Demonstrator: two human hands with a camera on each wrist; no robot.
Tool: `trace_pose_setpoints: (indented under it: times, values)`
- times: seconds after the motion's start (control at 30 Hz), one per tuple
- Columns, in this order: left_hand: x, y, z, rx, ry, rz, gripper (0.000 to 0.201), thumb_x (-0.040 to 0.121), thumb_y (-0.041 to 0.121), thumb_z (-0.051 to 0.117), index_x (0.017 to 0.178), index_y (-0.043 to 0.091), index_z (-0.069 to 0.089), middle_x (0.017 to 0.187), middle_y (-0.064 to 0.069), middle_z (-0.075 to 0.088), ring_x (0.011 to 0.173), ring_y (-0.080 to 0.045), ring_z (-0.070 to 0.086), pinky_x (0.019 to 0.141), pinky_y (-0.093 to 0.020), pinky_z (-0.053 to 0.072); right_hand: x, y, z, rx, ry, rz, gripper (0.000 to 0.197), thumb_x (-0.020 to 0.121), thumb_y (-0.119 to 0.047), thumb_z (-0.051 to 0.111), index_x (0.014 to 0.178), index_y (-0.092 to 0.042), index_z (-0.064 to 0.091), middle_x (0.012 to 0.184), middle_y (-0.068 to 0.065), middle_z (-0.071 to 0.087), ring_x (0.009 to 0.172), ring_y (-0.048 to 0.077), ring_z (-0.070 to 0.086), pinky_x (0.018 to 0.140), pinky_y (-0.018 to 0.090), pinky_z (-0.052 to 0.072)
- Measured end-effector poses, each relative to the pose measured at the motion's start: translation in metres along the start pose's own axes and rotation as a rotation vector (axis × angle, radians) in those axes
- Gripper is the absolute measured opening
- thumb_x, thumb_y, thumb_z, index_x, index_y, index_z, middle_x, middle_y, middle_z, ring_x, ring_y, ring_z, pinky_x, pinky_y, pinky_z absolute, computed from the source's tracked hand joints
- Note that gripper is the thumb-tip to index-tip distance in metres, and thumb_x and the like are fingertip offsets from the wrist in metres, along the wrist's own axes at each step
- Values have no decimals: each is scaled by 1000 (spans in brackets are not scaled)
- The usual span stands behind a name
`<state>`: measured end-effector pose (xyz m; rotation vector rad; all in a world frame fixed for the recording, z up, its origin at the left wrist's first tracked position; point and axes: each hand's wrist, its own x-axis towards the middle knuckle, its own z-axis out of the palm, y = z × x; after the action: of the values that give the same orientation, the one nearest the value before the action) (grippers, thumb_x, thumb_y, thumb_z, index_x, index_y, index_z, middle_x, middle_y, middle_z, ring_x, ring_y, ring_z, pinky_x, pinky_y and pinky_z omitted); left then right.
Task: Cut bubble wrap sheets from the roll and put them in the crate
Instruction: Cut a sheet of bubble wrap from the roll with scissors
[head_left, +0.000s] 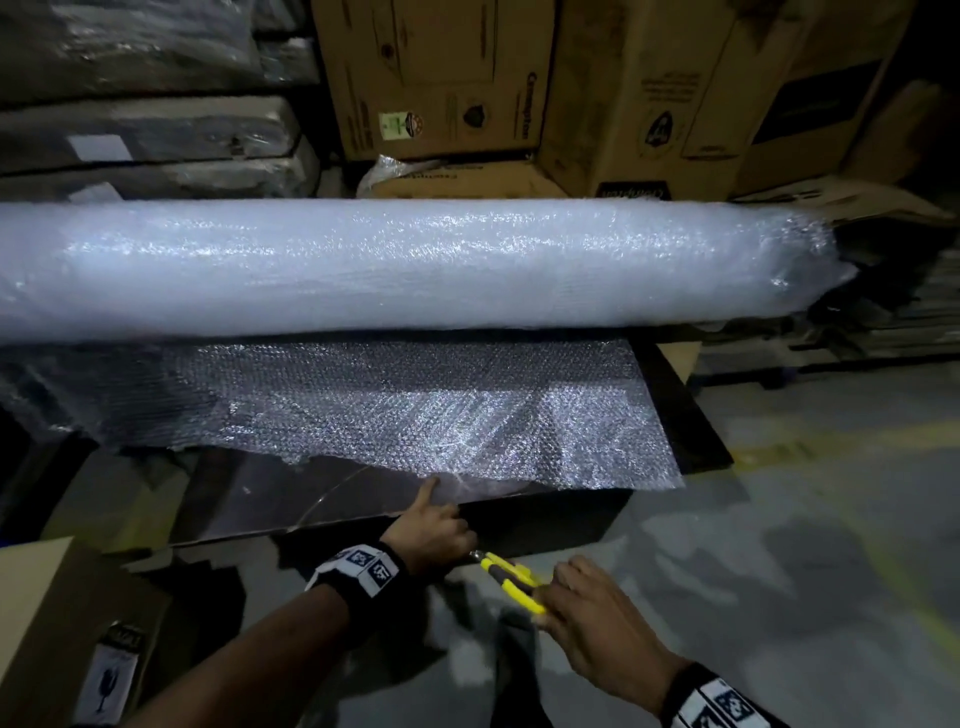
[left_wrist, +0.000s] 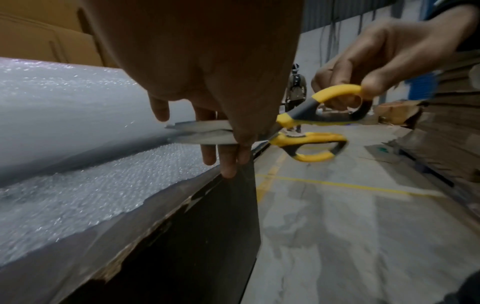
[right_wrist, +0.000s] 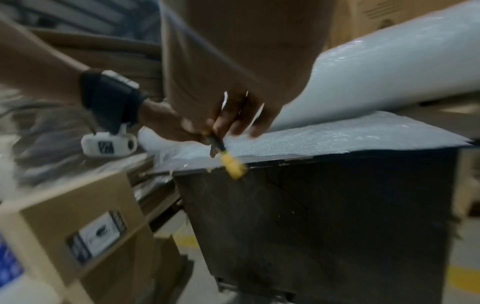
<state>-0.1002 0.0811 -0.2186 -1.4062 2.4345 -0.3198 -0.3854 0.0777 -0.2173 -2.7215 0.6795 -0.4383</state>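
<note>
A large bubble wrap roll lies across the back of a dark table. An unrolled sheet spreads from it toward the table's near edge. My left hand rests at that edge, its index finger stretched out and touching the sheet's ragged near edge. My right hand grips yellow-handled scissors just right of the left hand. Their blades are slightly parted and point at the sheet, passing behind the left fingers in the left wrist view. No crate shows.
Cardboard boxes are stacked behind the roll, and wrapped dark bundles sit at the back left. Another box stands low at my left. Grey floor with yellow lines lies to the right. A person stands far off.
</note>
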Motion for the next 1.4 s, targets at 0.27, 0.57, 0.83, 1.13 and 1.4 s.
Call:
trace_pose_setpoints:
  times: [0.27,0.57,0.83,1.13,1.4]
  values:
    - [23,15,-35,140,194,148,12,80,23,63,69,28,65,60,8,59,84,-15,63,103,-73,32,-22,15,-8,627,-7,483,20,97,-37,56,107,-31,72,99,-11,66,97,7,65,85,28,52]
    - [82,1,-53,93,213,292,15,92,30,57,89,33,71,79,15,69,120,-18,60,101,-74,35,-20,64,-24,872,-172,610,16,90,-27,69,103,-20,74,96,5,71,84,1,65,76,23,51]
    - [114,5,-34,-19,282,111,43,97,35,49,140,31,52,153,5,45,145,-31,34,108,-70,28,-7,99,-16,1063,-298,714,59,82,-48,72,86,10,60,75,10,60,71,18,56,69,34,41]
    - [119,14,24,-425,-244,-247,99,67,62,79,145,14,40,160,-13,31,143,-40,35,105,-69,30,-40,90,-11,1441,-18,1068,89,49,-53,96,91,17,61,70,24,54,59,27,53,50,31,43]
    - [132,25,35,-450,-207,-177,78,95,47,56,157,21,17,166,-8,3,151,-36,3,117,-64,7,-37,62,16,1480,-64,1331,105,31,-68,89,100,8,67,73,14,64,59,24,58,52,31,49]
